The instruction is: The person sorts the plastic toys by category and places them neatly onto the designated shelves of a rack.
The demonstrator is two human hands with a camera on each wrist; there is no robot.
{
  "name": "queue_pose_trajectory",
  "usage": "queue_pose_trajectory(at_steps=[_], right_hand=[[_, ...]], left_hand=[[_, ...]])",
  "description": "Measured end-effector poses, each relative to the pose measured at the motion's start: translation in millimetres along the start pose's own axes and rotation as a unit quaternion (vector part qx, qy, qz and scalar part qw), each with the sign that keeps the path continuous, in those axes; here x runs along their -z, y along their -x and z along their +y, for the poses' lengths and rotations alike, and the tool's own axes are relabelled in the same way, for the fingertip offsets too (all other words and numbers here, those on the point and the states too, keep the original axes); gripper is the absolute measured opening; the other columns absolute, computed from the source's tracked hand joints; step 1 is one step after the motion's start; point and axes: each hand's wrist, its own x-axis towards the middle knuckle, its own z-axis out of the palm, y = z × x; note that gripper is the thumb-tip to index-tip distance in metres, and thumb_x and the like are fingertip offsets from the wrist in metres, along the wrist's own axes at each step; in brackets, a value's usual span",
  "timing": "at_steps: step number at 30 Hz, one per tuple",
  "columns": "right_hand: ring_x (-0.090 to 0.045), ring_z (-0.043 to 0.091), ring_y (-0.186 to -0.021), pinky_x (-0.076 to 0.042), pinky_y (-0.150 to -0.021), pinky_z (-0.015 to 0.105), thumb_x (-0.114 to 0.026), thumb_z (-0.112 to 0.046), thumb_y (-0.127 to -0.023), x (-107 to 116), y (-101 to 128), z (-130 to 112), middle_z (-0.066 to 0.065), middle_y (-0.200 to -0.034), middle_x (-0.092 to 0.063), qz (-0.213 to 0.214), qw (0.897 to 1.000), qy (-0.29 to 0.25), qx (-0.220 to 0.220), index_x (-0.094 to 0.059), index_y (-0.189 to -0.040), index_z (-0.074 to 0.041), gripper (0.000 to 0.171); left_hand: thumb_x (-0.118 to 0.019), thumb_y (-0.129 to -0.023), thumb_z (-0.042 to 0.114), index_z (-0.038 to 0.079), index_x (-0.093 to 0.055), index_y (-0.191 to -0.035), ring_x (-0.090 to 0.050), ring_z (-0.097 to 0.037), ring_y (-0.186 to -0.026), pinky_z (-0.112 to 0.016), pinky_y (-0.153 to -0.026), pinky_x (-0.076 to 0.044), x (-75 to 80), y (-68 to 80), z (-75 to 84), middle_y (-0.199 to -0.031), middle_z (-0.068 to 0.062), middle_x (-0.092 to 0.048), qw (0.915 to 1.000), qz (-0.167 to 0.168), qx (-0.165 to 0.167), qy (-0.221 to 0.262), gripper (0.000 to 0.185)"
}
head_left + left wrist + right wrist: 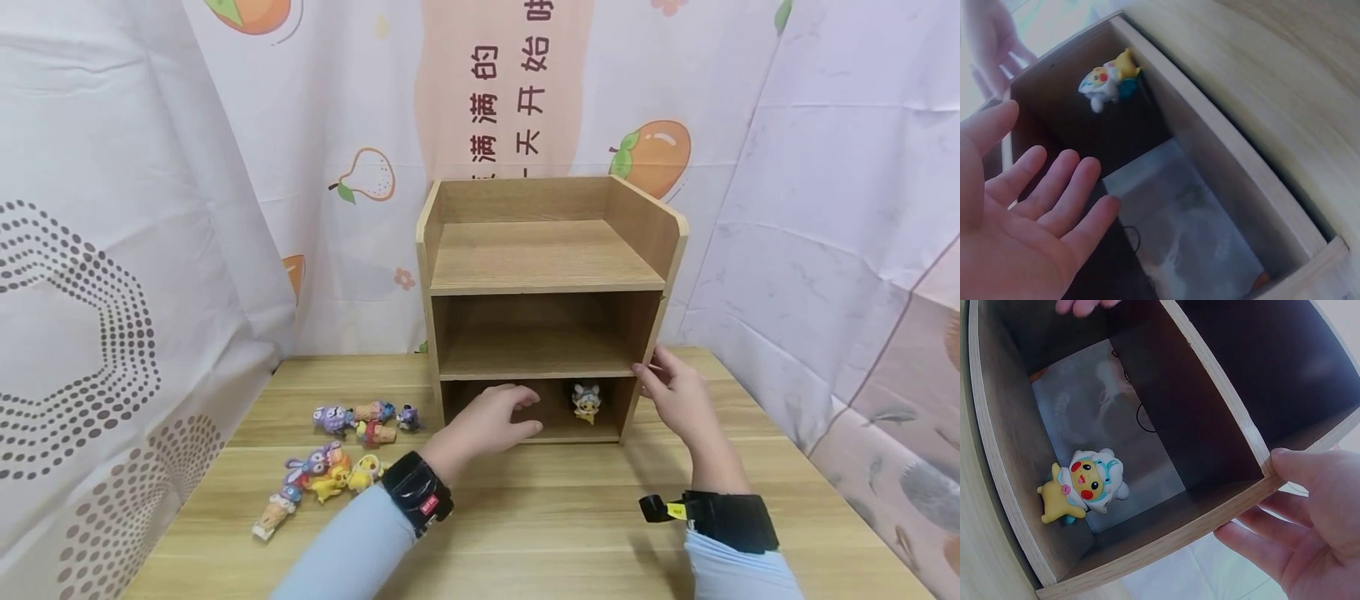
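A small wooden shelf stands on the table, with a raised-edge top and two compartments below. In its lower compartment, toward the right side, stands a yellow figurine with red cheeks and a white and teal animal hood. My left hand is in front of that compartment's opening, fingers spread and relaxed, with nothing in it. The left wrist view shows the palm and the figurine apart from the fingertips. At the shelf's right side panel, my right hand holds the front edge between thumb and fingers.
Left of the shelf, several small toy figures lie on the table: a purple one, a yellow one and an ice-cream-cone one among them. Printed cloth hangs behind and at both sides.
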Motion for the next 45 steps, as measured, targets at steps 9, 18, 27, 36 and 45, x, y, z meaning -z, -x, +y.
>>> queue_pose_trajectory(at_steps=[9,18,27,36,45], right_hand=[[-0.057,0.046,-0.124,-0.059,-0.08,0.036,-0.055,-0.027,-0.107,1,0,-1,0.033,-0.143,-0.05,-0.001,1.0,-0.001,0.002,-0.036,-0.156,-0.001,0.059],[-0.058,0.045,-0.122,-0.059,-0.078,0.03,-0.056,-0.026,-0.107,0,2,-2,0.032,-0.14,-0.053,0.003,1.0,0.0,0.005,-0.038,-0.155,0.0,0.058],[-0.058,0.045,-0.122,-0.059,-0.079,0.036,-0.056,-0.026,-0.107,0,2,-3,0.032,-0.138,-0.054,0.003,1.0,-0.005,0.008,-0.038,-0.155,0.0,0.058],[-0.059,0.045,-0.121,-0.059,-0.079,0.034,-0.055,-0.025,-0.107,1,1,-1,0.033,-0.138,-0.055,0.005,1.0,-0.008,0.014,-0.039,-0.155,0.0,0.056],[-0.058,0.046,-0.123,-0.058,-0.078,0.026,-0.055,-0.025,-0.107,0,1,0,0.032,-0.139,-0.054,0.003,1.0,-0.007,0.007,-0.038,-0.155,-0.001,0.057]], left_hand=[[-0.07,-0.097,0.036,0.015,-0.064,-0.134,-0.061,-0.011,-0.114,-0.031,-0.096,-0.051,26.0,24.2,2.8,-0.128,0.0,-0.066,0.9999,-0.002,0.009,0.014,0.043],[-0.07,-0.098,0.032,0.012,-0.065,-0.131,-0.063,-0.013,-0.107,-0.032,-0.093,-0.053,51.2,46.9,-2.2,-0.122,-0.001,-0.068,0.9999,0.013,0.001,0.002,0.039],[-0.071,-0.097,0.025,0.007,-0.067,-0.127,-0.067,-0.02,-0.101,-0.036,-0.088,-0.055,76.3,67.8,-14.9,-0.116,-0.006,-0.069,0.9995,0.028,0.003,0.013,0.036],[-0.072,-0.096,0.025,0.007,-0.062,-0.134,-0.068,-0.018,-0.096,-0.035,-0.081,-0.057,98.1,88.2,-37.0,-0.112,-0.007,-0.07,0.999,0.034,0.029,0.0,0.043],[-0.072,-0.096,0.024,0.007,-0.064,-0.13,-0.067,-0.012,-0.085,-0.029,-0.069,-0.057,110.8,105.4,-59.2,-0.111,-0.007,-0.07,0.9961,0.027,0.084,-0.002,0.039]])
